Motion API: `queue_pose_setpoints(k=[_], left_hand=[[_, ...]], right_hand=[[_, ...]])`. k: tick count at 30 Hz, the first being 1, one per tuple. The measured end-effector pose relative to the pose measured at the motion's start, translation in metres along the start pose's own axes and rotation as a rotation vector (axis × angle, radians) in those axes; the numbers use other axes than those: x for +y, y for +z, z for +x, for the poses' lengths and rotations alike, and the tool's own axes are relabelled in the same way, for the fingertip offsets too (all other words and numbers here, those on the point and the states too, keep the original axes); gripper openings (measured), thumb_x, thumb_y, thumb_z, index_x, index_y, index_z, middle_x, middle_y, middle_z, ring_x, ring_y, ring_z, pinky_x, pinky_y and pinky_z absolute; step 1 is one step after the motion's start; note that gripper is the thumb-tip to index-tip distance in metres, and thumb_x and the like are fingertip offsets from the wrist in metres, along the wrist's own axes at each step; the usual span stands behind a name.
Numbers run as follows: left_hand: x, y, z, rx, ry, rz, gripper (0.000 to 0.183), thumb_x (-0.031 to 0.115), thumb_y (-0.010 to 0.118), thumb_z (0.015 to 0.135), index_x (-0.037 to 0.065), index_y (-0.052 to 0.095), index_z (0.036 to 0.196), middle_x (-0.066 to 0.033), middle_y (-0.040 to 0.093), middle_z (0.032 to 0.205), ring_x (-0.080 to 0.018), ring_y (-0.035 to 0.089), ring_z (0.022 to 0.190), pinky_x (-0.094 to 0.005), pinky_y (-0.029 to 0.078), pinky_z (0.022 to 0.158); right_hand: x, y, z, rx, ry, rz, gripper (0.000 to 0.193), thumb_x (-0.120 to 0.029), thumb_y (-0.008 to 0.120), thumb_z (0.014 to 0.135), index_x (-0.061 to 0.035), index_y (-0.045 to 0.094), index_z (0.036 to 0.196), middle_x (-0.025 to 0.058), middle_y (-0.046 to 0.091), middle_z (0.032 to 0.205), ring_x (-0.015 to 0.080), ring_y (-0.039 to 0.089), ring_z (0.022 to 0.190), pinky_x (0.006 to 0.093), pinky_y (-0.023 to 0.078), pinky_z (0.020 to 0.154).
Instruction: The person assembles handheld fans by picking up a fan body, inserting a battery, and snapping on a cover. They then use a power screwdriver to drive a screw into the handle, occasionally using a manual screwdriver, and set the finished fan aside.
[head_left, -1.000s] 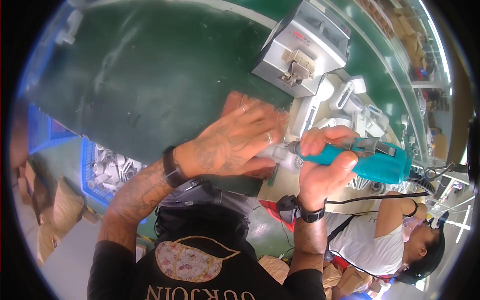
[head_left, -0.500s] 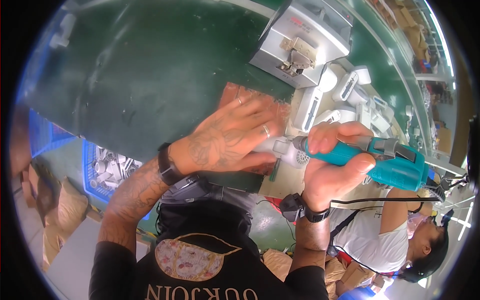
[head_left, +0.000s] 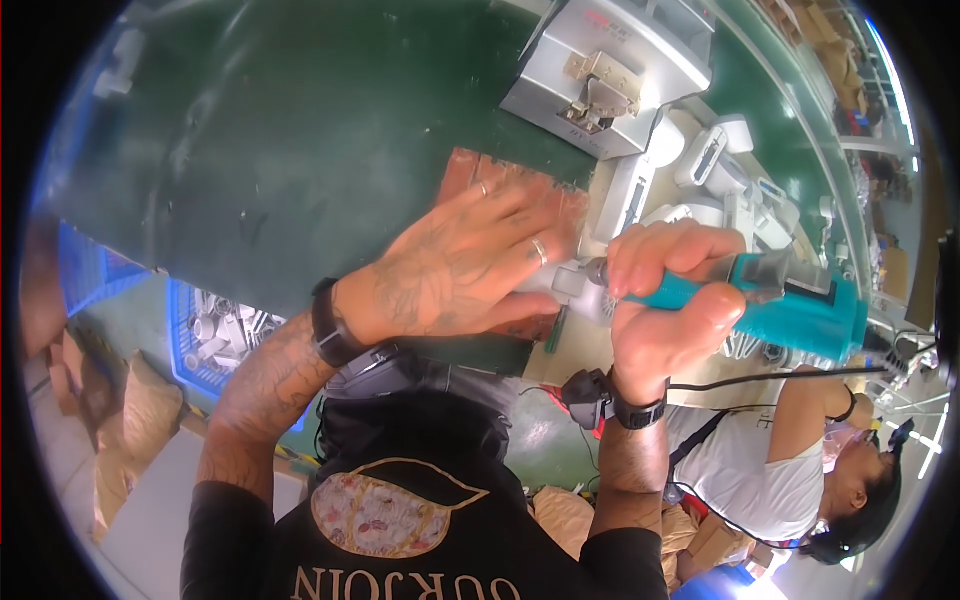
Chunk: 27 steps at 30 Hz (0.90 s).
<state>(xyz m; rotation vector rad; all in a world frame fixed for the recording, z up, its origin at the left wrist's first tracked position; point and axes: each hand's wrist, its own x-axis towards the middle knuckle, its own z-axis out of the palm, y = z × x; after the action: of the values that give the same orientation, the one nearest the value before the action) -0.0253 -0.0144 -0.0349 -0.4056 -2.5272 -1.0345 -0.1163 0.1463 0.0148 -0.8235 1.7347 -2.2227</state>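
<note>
My left hand is closed round a white plastic housing, pressing it on a reddish-brown board. Most of that housing lies under the palm and fingers; only its right end shows. In my right hand is a teal electric screwdriver, held nearly level. Its front end points left and meets the housing's right end; the fingers hide the exact contact. A black cord runs from the tool's rear.
A grey metal machine stands at the back. Several white plastic housings lie right of it. A blue crate of white parts stands below the green table at left. Another person sits at lower right.
The screwdriver's rear end has risen slightly in the picture, and my right fingers have shifted round its front. My left hand keeps its hold on the housing. The whole view has moved slightly.
</note>
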Motion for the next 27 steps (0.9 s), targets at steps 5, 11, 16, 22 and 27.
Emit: queue_pose_setpoints(k=[5,11,16,22,27], left_hand=[[0.003,-0.001,0.000,-0.027,0.017,0.043,0.041,0.032,0.080,0.083,0.010,0.062,0.113,-0.0056,0.063,0.112,-0.0292,0.057,0.101,-0.0412,0.049,0.087],[-0.009,-0.003,0.002,-0.020,0.031,0.128,0.030,0.028,0.070,0.092,0.011,0.064,0.115,-0.0077,0.062,0.115,-0.0308,0.056,0.104,-0.0426,0.046,0.092],[-0.009,-0.011,0.004,-0.062,-0.041,0.165,0.026,0.021,0.064,0.096,0.012,0.066,0.120,-0.0074,0.061,0.117,-0.0292,0.055,0.104,-0.0416,0.044,0.092],[-0.011,-0.011,-0.001,-0.059,0.009,0.185,0.025,0.026,0.060,0.097,0.014,0.066,0.118,-0.0056,0.058,0.110,-0.0269,0.052,0.101,-0.0427,0.044,0.086],[-0.008,-0.013,0.001,-0.079,-0.063,0.174,0.035,0.026,0.068,0.091,0.017,0.068,0.125,-0.0044,0.062,0.117,-0.0252,0.053,0.100,-0.0398,0.043,0.090]], right_hand=[[0.002,-0.005,-0.002,-0.012,-0.008,-0.015,0.057,-0.061,0.057,0.098,-0.0046,0.048,0.096,0.0069,0.048,0.068,0.0190,0.049,0.058,0.0361,0.044,0.057],[-0.020,0.002,0.014,0.061,-0.026,-0.109,0.064,-0.060,0.053,0.101,0.0032,0.056,0.109,0.0083,0.053,0.073,0.0212,0.053,0.066,0.0364,0.046,0.064],[-0.032,0.018,0.041,0.091,-0.139,-0.103,0.059,-0.053,0.048,0.105,0.0049,0.057,0.111,0.0081,0.052,0.074,0.0219,0.053,0.069,0.0371,0.046,0.068],[-0.019,0.030,0.071,0.149,-0.223,-0.243,0.056,-0.045,0.046,0.108,0.0090,0.059,0.116,0.0093,0.056,0.079,0.0200,0.058,0.071,0.0324,0.048,0.065],[-0.002,0.037,0.102,0.164,-0.226,-0.258,0.053,-0.044,0.047,0.108,0.0071,0.062,0.111,0.0080,0.061,0.079,0.0172,0.060,0.071,0.0294,0.048,0.063]])
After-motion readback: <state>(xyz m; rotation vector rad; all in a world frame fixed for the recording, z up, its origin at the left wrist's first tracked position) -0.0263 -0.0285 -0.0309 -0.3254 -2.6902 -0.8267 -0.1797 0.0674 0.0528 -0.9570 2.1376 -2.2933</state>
